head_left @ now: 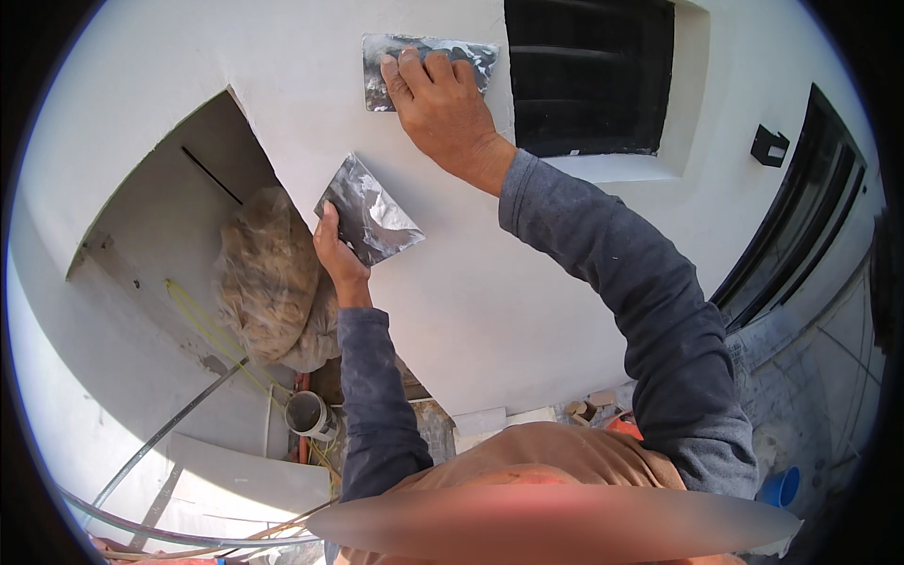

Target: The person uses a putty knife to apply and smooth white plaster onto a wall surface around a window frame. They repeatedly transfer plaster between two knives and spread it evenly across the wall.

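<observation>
My right hand [447,118] is raised high, its fingers bent over a flat rectangular metal putty scraper [379,97]. The scraper lies against the white wall [282,56] beside a dark window, with white paste smeared on its face. Lower and to the left, my left hand [339,247] grips a second metal putty scraper [363,202] by its edge. White paste sits in a lump and streaks over that plate, which is tilted in front of the wall near the corner of an opening. The thumb lies on its face; the other fingers are mostly hidden behind it.
A window [589,85] with dark bars is set in the wall at right, above a sill. A black wall fixture [769,146] juts out farther right. Inside the left opening sit filled plastic sacks [268,273] and a bucket [309,414]. A blue bucket [780,487] stands lower right.
</observation>
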A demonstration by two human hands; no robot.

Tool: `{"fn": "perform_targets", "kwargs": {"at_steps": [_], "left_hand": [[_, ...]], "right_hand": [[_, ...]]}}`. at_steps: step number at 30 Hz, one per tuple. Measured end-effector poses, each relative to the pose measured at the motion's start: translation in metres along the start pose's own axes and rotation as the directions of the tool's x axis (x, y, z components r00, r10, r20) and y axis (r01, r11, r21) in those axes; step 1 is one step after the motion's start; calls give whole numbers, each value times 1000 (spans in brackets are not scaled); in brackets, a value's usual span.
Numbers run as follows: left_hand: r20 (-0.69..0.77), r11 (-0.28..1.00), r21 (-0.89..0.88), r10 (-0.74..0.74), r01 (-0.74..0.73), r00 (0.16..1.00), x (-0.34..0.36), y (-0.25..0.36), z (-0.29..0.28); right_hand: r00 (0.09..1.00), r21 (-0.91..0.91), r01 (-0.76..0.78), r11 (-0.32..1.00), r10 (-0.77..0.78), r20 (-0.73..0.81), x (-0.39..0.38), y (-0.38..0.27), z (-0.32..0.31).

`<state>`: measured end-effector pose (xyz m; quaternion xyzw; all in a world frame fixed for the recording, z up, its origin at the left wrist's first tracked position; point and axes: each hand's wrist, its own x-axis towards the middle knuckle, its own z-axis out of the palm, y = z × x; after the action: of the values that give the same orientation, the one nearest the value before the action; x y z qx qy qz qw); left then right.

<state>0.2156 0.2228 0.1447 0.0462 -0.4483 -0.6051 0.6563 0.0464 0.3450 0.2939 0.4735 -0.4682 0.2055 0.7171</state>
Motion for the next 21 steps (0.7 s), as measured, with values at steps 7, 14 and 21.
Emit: {"fn": "perform_targets", "kwargs": {"at_steps": [7,14,21], "left_hand": [[-16,1000,-18,9,-9,1000,3,-1,-2],[1,1000,-16,-19,19,1000,3,-3,-6],[5,1000,-31,5,-5,1000,3,-3,-4]], "right_hand": [[996,-38,-66,997,64,-69,19,41,-23],[978,-6,-112,994,109,-180,61,125,-15],[994,5,-36,999,36,-100,-3,78,2]]}}
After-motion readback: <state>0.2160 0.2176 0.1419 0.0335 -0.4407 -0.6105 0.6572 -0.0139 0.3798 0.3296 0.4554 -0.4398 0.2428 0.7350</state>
